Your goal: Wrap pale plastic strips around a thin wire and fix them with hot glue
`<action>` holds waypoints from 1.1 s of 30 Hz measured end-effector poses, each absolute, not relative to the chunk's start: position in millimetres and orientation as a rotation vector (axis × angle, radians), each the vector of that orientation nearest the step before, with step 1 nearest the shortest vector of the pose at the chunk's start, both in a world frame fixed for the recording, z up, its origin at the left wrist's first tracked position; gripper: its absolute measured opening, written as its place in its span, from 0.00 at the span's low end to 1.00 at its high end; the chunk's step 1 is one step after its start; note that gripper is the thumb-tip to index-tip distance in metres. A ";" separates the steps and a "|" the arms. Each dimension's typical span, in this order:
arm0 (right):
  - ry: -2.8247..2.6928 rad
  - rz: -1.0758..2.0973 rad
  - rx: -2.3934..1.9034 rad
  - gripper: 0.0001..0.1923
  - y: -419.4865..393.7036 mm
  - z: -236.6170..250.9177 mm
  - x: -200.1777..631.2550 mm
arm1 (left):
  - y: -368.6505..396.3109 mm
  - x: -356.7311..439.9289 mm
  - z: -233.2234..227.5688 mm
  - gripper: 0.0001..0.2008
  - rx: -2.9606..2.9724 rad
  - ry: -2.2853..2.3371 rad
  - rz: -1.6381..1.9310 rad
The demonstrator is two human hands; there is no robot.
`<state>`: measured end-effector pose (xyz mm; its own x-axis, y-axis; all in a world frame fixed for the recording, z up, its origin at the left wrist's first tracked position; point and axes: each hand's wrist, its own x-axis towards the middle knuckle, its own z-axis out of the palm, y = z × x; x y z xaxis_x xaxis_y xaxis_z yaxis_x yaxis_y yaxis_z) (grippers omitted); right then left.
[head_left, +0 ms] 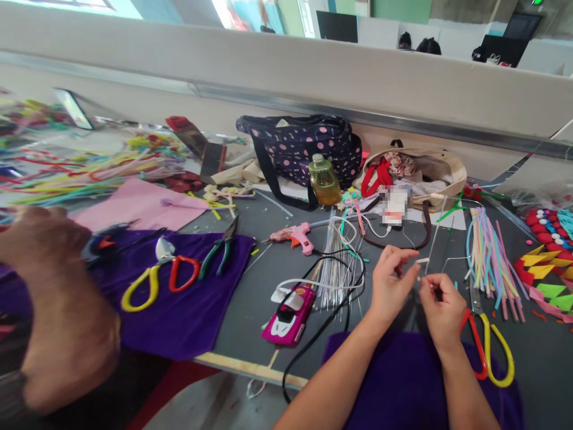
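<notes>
My left hand [390,284] and my right hand [441,307] meet over the grey table [259,286], above a purple cloth [403,382] at the near edge. Between their fingertips they pinch a short pale stick [422,261] joined to a thin wire [432,241] that rises away from me. Red and yellow handled scissors [490,343] lie just right of my right hand. A bundle of thin wires [335,269] and a pink toy car [290,316] lie to the left.
Another person's arm and hand [49,298] fill the near left, beside scissors [156,280] and pliers [221,251] on purple cloth. A pink glue gun [298,235], oil bottle [324,179], polka-dot bag [304,146], beige bag [421,170] and pastel pipe cleaners [490,263] lie around.
</notes>
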<state>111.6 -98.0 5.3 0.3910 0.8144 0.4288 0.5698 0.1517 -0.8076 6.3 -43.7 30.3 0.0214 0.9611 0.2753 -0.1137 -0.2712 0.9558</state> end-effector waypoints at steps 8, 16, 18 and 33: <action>-1.442 0.103 -1.515 0.09 -98.3 5.5 108.4 | -49.3 8.7 30.9 0.03 1.515 0.985 1.452; -1.462 0.073 -1.495 0.08 -98.8 6.0 108.1 | -48.7 9.1 27.1 0.06 1.263 0.992 1.468; -1.403 0.123 -1.525 0.08 -99.2 6.5 108.3 | -46.7 9.7 25.3 0.08 1.132 0.954 1.429; -0.895 0.907 -1.188 0.11 -94.1 5.1 110.5 | -36.0 6.6 23.1 0.13 0.586 0.551 1.098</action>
